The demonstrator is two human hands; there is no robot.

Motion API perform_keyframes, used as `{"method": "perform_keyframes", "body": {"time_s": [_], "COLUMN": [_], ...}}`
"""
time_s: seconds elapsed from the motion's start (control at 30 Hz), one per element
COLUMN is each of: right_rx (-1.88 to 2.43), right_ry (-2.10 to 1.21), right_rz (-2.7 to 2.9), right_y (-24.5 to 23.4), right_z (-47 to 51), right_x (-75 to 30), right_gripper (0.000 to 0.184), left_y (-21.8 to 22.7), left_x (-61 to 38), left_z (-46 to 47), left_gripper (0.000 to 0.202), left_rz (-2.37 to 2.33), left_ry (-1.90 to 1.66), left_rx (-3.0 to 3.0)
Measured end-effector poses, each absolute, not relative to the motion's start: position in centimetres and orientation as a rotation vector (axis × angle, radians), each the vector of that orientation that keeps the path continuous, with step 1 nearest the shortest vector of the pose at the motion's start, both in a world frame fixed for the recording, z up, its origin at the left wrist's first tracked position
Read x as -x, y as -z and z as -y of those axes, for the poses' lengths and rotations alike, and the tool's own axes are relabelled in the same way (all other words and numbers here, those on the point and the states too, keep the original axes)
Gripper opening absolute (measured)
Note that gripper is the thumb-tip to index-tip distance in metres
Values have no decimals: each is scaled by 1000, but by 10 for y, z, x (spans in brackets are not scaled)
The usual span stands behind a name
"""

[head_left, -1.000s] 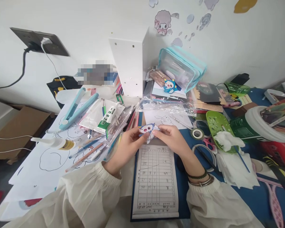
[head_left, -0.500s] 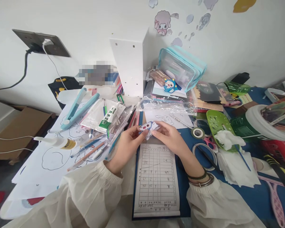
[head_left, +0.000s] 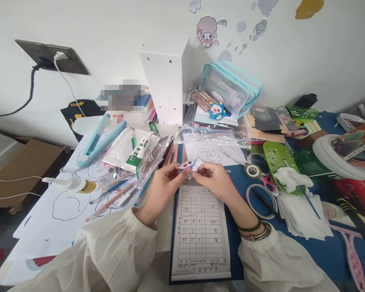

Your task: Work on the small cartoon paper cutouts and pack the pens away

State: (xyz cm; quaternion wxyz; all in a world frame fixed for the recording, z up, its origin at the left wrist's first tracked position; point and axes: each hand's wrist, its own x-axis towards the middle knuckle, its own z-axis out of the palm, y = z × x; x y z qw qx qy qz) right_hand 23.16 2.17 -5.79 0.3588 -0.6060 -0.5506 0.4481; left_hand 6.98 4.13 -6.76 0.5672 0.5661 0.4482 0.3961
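My left hand (head_left: 162,188) and my right hand (head_left: 216,181) both pinch a small paper cutout of a blue and white cartoon figure (head_left: 191,165), tilted nearly flat above the top of a ruled form pad (head_left: 199,231). Fingers of both hands are closed on the cutout's edges. A matching cartoon figure (head_left: 216,110) lies on papers near the wall. A green and white glue tube (head_left: 139,151) lies to the left among plastic bags and pens.
A white box (head_left: 167,87), a clear teal-edged pouch (head_left: 231,87), tape rolls (head_left: 252,171), pink scissors (head_left: 269,182), a green dish (head_left: 278,160) with tissue, a white bucket (head_left: 340,160), a teal hair iron (head_left: 99,138), a glue bottle (head_left: 71,184) and line drawings (head_left: 67,202) crowd the desk.
The cutout has tipped from facing me to lying nearly flat, and both hands have shifted slightly with it.
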Motion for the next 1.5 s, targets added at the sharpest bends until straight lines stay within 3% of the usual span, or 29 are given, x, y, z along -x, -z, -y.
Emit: {"method": "perform_keyframes", "body": {"time_s": [0.53, 1.1, 1.3, 1.5], "right_rx": [1412, 1379, 1327, 1337], "right_ry": [-1190, -937, -1046, -1056], "right_rz": [1247, 1444, 1444, 1465], "right_y": [63, 54, 52, 51], "right_z": [-25, -22, -22, -21], "right_x": [-241, -238, -237, -245], "right_gripper": [19, 5, 11, 13], "left_y": [66, 52, 52, 52], "left_x": [-68, -67, -65, -62], "left_z": [-46, -42, -40, -40], "left_gripper": [30, 20, 21, 23], "left_rz": [-1072, -1089, -1062, -1110], "left_ry": [-806, -592, -652, -793], "left_rx": [-1178, -1494, -1724, -1582]}}
